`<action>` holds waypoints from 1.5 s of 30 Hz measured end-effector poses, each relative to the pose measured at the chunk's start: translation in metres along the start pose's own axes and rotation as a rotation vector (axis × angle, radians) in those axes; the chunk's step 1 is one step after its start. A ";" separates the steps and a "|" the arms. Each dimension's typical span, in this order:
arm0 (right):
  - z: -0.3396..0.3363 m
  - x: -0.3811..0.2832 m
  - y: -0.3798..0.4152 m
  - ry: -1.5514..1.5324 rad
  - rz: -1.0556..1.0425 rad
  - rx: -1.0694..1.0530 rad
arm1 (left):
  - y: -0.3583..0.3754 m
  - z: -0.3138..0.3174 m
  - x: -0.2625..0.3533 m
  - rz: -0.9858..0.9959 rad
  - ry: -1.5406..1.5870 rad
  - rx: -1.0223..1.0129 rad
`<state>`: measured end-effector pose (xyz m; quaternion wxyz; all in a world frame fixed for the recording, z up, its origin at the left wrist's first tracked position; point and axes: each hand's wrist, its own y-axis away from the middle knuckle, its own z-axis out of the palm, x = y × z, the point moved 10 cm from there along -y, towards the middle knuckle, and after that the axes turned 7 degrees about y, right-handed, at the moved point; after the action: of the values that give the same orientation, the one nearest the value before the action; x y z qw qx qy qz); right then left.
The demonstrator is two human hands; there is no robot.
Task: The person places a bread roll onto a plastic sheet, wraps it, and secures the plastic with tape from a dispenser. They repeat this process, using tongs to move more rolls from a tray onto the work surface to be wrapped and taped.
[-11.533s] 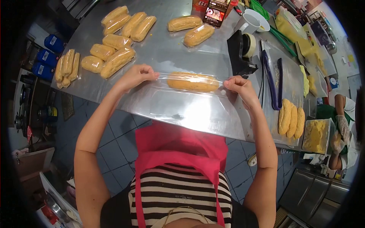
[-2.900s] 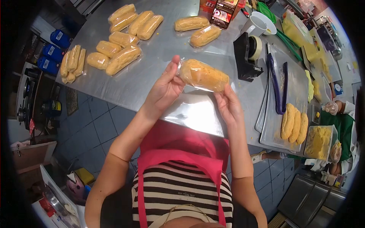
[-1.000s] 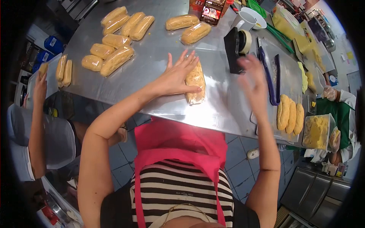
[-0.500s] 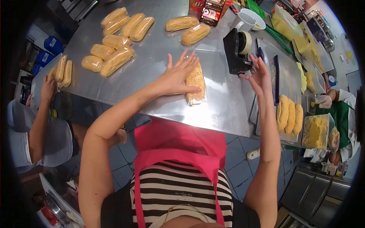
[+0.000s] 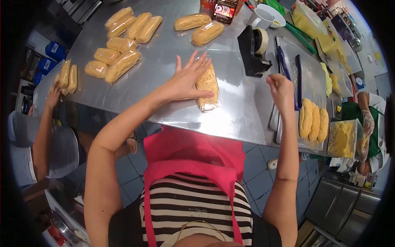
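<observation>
My left hand (image 5: 187,83) lies with its fingers spread over a bread roll (image 5: 209,84) in clear plastic wrap on the metal table. Its thumb rests across the near part of the roll. To the right, my right hand (image 5: 283,91) is raised with the fingertips pinched together; what they hold, if anything, is too small to make out. Just beyond that hand stands a black tape dispenser (image 5: 249,55) carrying a roll of pale tape (image 5: 261,41).
Several wrapped rolls (image 5: 123,64) lie at the back left, and two more (image 5: 207,33) near a box (image 5: 224,11). Unwrapped rolls (image 5: 313,121) sit on a tray at right, beside a tub of yellow filling (image 5: 342,139). Co-workers stand at both sides.
My right hand has drawn back from the tape dispenser toward me, and its fingers have closed into a pinch. My left hand stays on the wrapped roll. The right co-worker's gloved hand has moved.
</observation>
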<state>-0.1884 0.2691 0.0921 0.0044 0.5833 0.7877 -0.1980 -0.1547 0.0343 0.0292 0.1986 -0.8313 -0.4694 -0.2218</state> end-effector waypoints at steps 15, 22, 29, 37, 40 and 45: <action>0.065 -0.124 0.050 -0.646 -0.054 -0.137 | 0.001 0.001 -0.007 -0.036 0.079 -0.017; 0.078 -0.116 0.048 -0.776 0.099 -0.171 | 0.002 -0.001 -0.004 -0.018 0.071 -0.024; 0.024 -0.099 0.040 -0.375 -0.134 0.100 | 0.000 0.000 -0.005 0.011 0.038 0.018; 0.058 0.051 -0.037 -0.904 0.543 -0.365 | -0.003 0.000 -0.005 0.037 0.001 0.053; 0.086 0.044 -0.040 -1.151 0.577 -0.514 | 0.000 -0.001 -0.006 0.037 -0.010 0.062; 0.074 0.043 -0.028 -1.521 0.543 -0.275 | 0.000 -0.001 -0.007 0.053 -0.012 0.074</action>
<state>-0.2442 0.2783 0.0221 0.6567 0.4542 0.4182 -0.4331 -0.1580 0.0292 0.0262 0.2320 -0.8370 -0.4561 -0.1940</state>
